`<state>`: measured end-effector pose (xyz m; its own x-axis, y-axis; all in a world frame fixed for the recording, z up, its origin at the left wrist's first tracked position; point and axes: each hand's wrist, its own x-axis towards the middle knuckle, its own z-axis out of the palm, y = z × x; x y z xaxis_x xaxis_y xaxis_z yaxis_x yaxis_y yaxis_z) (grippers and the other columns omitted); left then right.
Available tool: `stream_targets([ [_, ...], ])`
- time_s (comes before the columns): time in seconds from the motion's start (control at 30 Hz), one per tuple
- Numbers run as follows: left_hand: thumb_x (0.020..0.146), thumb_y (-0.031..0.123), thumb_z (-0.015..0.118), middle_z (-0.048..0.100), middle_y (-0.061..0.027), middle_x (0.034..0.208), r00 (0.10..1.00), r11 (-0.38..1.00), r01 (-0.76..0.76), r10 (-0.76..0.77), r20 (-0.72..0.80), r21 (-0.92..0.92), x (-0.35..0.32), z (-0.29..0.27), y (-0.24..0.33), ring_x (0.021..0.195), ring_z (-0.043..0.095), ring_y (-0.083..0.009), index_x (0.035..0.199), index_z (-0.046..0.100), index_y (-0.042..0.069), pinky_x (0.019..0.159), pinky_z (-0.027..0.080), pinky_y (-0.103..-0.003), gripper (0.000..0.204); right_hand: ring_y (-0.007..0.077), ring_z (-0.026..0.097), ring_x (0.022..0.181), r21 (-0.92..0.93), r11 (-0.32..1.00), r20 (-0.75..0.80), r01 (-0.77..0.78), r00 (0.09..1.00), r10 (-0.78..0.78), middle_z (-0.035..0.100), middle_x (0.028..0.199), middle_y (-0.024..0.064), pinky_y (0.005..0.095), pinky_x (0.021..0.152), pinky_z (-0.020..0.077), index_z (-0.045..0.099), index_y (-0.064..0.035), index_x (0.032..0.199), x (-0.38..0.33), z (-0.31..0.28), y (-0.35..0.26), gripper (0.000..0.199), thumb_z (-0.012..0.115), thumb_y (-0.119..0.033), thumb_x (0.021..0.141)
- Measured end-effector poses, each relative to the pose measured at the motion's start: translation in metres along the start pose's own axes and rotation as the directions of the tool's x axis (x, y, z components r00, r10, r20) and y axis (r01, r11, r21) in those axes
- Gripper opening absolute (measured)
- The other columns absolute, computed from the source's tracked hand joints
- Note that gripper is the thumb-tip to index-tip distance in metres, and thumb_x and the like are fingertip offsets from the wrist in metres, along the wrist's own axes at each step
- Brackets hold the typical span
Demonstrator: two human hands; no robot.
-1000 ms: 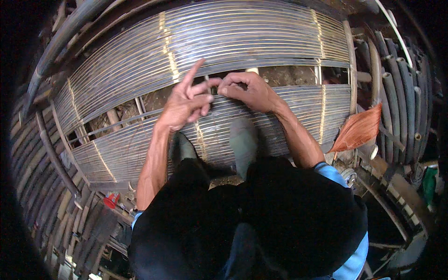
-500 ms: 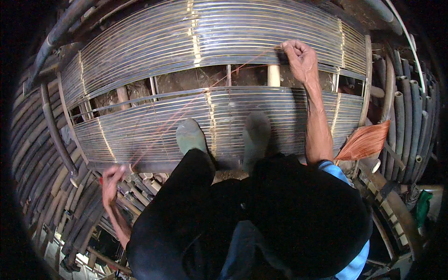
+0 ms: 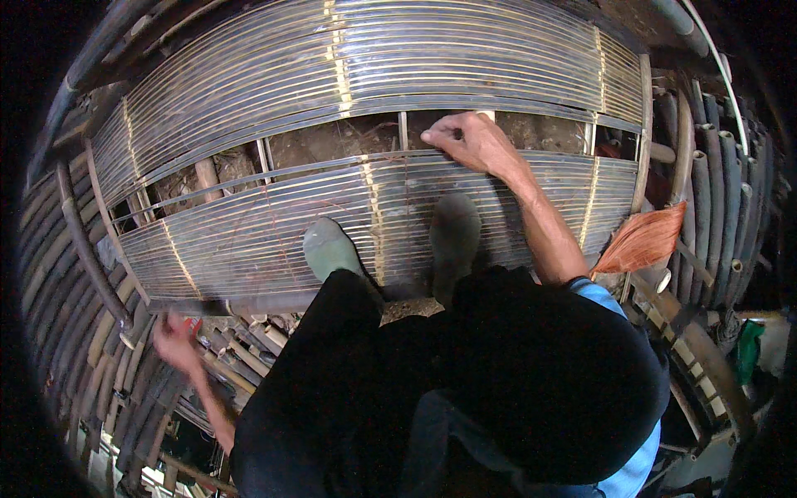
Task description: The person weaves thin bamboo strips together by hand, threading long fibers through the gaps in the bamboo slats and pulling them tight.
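Note:
Under my boots (image 3: 328, 246) lies a long frame of thin dark slats with pale strips between them, in a near panel (image 3: 490, 217) and a far panel (image 3: 465, 66) with an open gap between. My right hand (image 3: 473, 143) is over the gap and the near panel's far edge, thumb and fingers pinched together; what they hold is too small to make out. A thin reddish strand (image 3: 270, 203) lies in loose curves over the near panel's left part. My left hand (image 3: 176, 344), smeared by motion, is just off the frame's near left corner, beside a small red object (image 3: 193, 324).
An orange-brown bundle of fibres (image 3: 643, 241) lies at the frame's right end. Dark bamboo poles are stacked at the left (image 3: 66, 274) and right (image 3: 730, 183). Cut bamboo lengths (image 3: 241, 353) lie by my left leg. A green item (image 3: 749, 340) is at far right.
My right hand has come nearer and to the left, from the far panel to the gap. My left hand has moved left and nearer. The strand, stretched straight before, now lies slack.

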<state>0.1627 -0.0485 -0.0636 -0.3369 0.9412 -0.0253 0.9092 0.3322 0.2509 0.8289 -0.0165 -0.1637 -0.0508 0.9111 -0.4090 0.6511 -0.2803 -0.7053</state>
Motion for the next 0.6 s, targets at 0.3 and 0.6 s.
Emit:
stream_targets([
  [0.3,0.076,0.024,0.088,0.059,-0.011,0.083,0.561,0.49,-0.767,0.826,-0.061,-0.415,-0.08,0.205,0.341,0.079,0.056,-0.0309,0.087,0.068,0.006,0.07,0.044,-0.043,0.03,0.0404,0.07,0.085,-0.014,0.998,0.05,-0.061,0.997,0.062,0.075,0.089,0.0157,0.0477,0.077,0.0546,0.079,-0.0117,0.09,-0.005,0.037,-0.013,0.033,0.063,-0.039,0.098],
  [0.6,0.091,0.007,0.065,0.059,-0.018,0.097,0.548,0.552,-0.794,0.831,0.094,-0.255,-0.102,0.216,0.35,0.088,0.056,-0.0354,0.1,0.06,0.004,0.076,0.045,-0.046,0.011,0.0381,0.07,0.102,0.087,0.988,0.154,-0.125,0.982,0.111,0.075,0.107,0.0155,0.0455,0.089,0.0545,0.054,-0.0199,0.146,0.002,0.035,-0.003,0.049,0.064,-0.031,0.099],
])
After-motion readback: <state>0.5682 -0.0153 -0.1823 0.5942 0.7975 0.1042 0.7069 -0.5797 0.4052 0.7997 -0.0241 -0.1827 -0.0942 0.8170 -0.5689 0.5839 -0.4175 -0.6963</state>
